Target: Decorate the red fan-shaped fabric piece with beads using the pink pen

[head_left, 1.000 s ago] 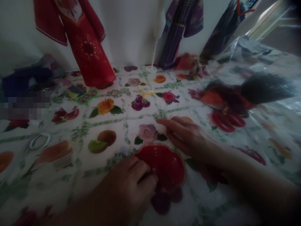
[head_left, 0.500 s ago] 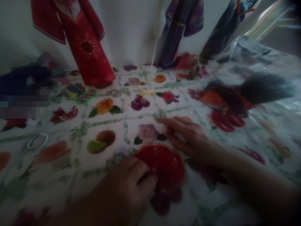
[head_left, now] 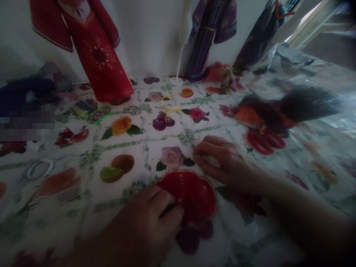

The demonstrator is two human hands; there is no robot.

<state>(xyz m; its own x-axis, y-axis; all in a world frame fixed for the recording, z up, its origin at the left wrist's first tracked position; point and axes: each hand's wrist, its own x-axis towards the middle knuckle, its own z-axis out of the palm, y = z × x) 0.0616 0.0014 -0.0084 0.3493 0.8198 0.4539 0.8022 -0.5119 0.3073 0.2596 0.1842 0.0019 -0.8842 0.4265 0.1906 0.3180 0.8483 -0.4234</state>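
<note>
A red piece with a shiny, beaded-looking edge (head_left: 194, 193) lies on the patterned tablecloth (head_left: 150, 148) at the lower middle. My left hand (head_left: 158, 218) rests at its left side, fingers curled and pressed together over it; what they pinch, if anything, is hidden. Just beyond its upper right edge is my right hand (head_left: 217, 159), thumb and forefinger brought together at the tips near the printed pink rose. Anything between those tips is too small to make out. Tiny glinting bits lie on the cloth above my right hand.
Red-handled scissors (head_left: 264, 142) lie at the right beside a dark tuft (head_left: 308, 104). A red dress (head_left: 100, 55) and a purple one (head_left: 204, 40) stand at the back. A green-edged case of beads (head_left: 99, 114) and a white ring (head_left: 40, 169) are on the left.
My right hand's fingers have drawn together and pulled back slightly toward the red piece. My left hand keeps its place on it. The whole view has shifted a little.
</note>
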